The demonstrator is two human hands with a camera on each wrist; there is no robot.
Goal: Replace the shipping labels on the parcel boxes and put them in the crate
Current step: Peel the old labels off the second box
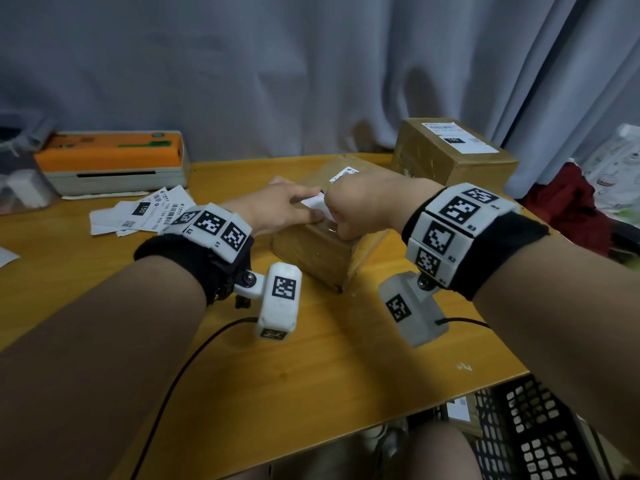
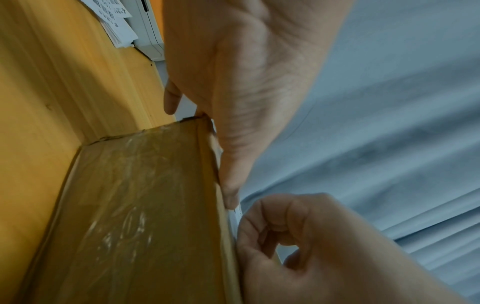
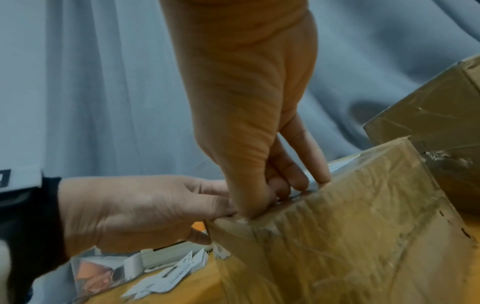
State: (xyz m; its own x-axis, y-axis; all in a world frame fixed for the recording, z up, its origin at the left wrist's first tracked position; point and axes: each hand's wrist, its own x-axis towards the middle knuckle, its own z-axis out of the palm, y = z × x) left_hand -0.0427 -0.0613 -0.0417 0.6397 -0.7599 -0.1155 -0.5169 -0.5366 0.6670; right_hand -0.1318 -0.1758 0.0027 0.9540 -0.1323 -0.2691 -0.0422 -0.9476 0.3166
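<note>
On the table: a brown parcel box [image 1: 313, 249] is set flat on the yellow wooden table [image 1: 311, 368], in the middle and toward the far side.
Box direction: its long side is laid slantwise, from the near left to the far right; one short end is turned toward the person.
Box skin: the cardboard is wrapped in shiny clear tape.
Old label: a white shipping label [image 1: 343, 174] is stuck on the top of the box, and its near end [image 1: 313, 202] is lifted up off the cardboard.
Right hand: the right hand [image 1: 360, 206] is curled over the near top edge of the box, and the lifted end of the label is pinched in its fingers [image 3: 288, 174].
Left hand: the left hand [image 1: 277, 211] is laid on the top of the box just left of the right hand, with fingers kept fairly straight and pressed down; the thumb [image 3: 200, 236] is tucked against the left side of the box.
Second box: another taped box [image 1: 453, 152] with a white label on top is placed at the far right corner of the table, just behind the first one.
Loose labels: a heap of white label slips [image 1: 145, 211] is spread on the table to the left.
Printer: an orange and grey label printer [image 1: 114, 161] is set behind the slips, by the grey curtain [image 1: 311, 64].
Crate: a black crate [image 1: 533, 431] with holes is seen below the near right edge of the table, with a labelled box partly seen inside it.
</note>
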